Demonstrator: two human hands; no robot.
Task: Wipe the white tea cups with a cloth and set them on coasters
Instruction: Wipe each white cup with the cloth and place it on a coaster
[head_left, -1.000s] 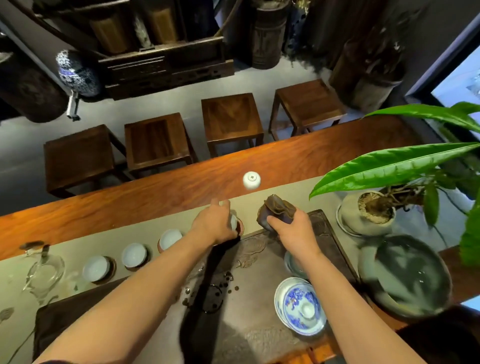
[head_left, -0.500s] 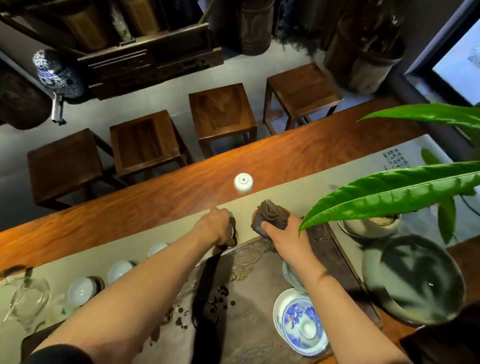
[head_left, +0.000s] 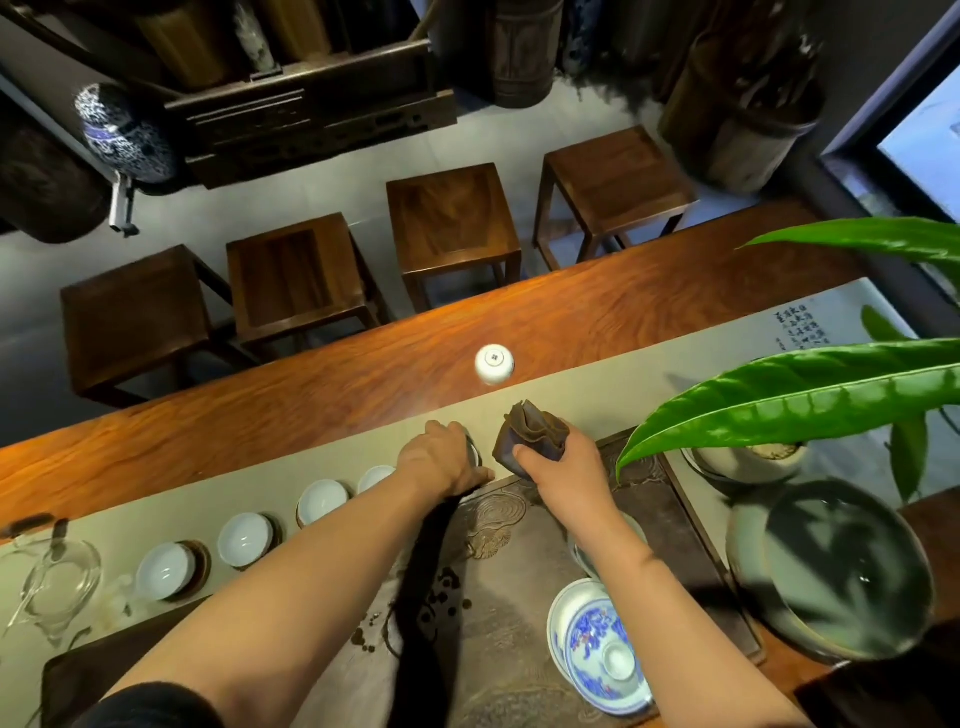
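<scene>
Several white tea cups stand in a row on dark round coasters along the grey runner, among them one at the left (head_left: 165, 570), one beside it (head_left: 245, 538) and a third (head_left: 322, 501). My left hand (head_left: 441, 460) covers another cup at the right end of the row, resting on its coaster; only the cup's rim shows. My right hand (head_left: 558, 462) grips a crumpled brown cloth (head_left: 530, 431) just right of it. One more white cup (head_left: 494, 364) stands upside down on the wooden table, farther away.
A dark stone tea tray (head_left: 519, 597) lies under my arms, with a blue-and-white lidded bowl (head_left: 602, 649) at its near right. A glass pitcher (head_left: 57, 582) stands far left. A potted plant (head_left: 753, 457) and a large grey-green bowl (head_left: 831, 566) sit on the right. Stools stand beyond the table.
The camera view has shifted, bringing more of the cup row into sight. My left hand stays over the cup at the row's right end; my right hand still holds the cloth.
</scene>
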